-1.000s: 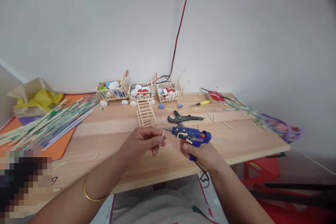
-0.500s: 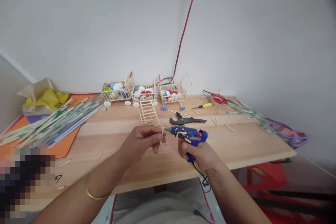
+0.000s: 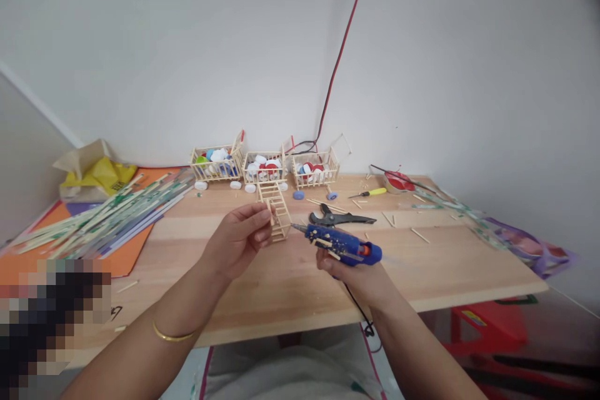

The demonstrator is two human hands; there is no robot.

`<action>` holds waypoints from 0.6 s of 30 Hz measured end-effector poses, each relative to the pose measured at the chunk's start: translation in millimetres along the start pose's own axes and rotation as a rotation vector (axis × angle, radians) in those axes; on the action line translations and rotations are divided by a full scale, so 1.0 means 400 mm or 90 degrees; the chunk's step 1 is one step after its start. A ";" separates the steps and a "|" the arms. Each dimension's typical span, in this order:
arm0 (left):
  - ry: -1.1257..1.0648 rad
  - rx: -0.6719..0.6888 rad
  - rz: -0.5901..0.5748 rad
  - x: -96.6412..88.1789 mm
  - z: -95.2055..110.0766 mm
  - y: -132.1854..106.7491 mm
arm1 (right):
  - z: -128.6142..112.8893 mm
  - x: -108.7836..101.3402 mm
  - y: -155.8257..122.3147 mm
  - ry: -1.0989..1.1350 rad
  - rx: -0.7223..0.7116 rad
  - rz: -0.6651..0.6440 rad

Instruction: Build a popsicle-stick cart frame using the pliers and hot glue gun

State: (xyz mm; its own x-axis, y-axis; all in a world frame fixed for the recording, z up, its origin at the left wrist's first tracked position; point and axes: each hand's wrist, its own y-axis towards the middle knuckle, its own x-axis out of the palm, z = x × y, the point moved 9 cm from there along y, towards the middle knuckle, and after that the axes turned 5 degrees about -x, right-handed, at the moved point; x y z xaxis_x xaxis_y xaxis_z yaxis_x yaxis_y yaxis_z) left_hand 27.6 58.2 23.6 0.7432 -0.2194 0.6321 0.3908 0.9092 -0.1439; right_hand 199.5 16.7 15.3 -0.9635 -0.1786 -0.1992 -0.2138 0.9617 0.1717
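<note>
My right hand (image 3: 349,272) is wrapped round the handle of a blue glue gun (image 3: 340,242), whose metal nozzle points left. Between the thumb and fingers of my left hand (image 3: 241,234) is a short wooden stick (image 3: 270,209), pinched upright. Just behind that hand lies a small ladder-like frame of sticks (image 3: 281,219), partly covered by my fingers. The nozzle tip is apart from the pinched stick, close to the frame's right side. Black cutters (image 3: 340,217) lie on the table beyond the glue gun.
Against the wall stand three small stick carts (image 3: 216,165) filled with coloured caps. Bundled sticks (image 3: 107,212) lie on an orange sheet at left. A yellow-handled screwdriver (image 3: 375,192), a red-lined bowl (image 3: 399,182) and loose sticks (image 3: 420,235) are at right. A red stool (image 3: 490,328) stands below the table.
My left hand has moved left and forward with the stick, away from the nozzle and over the ladder-like frame. The glue gun has tilted, its rear end lower. The view has shifted slightly.
</note>
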 end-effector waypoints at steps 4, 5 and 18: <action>-0.053 -0.040 -0.014 -0.006 -0.014 0.005 | -0.032 0.018 0.009 -0.202 -0.003 0.017; -0.062 -0.052 -0.017 -0.006 -0.019 0.005 | -0.038 0.021 0.011 -0.239 -0.008 0.025; -0.096 -0.080 -0.055 0.001 -0.035 0.004 | -0.042 0.036 0.024 -0.353 -0.018 0.029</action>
State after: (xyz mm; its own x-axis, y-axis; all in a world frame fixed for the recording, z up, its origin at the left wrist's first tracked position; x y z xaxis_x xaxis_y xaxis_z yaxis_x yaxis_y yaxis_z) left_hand 36.1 54.7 12.9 0.6186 -0.2306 0.7511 0.5212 0.8358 -0.1726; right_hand 180.9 20.1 30.2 -0.7448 0.0069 -0.6673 -0.1848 0.9587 0.2161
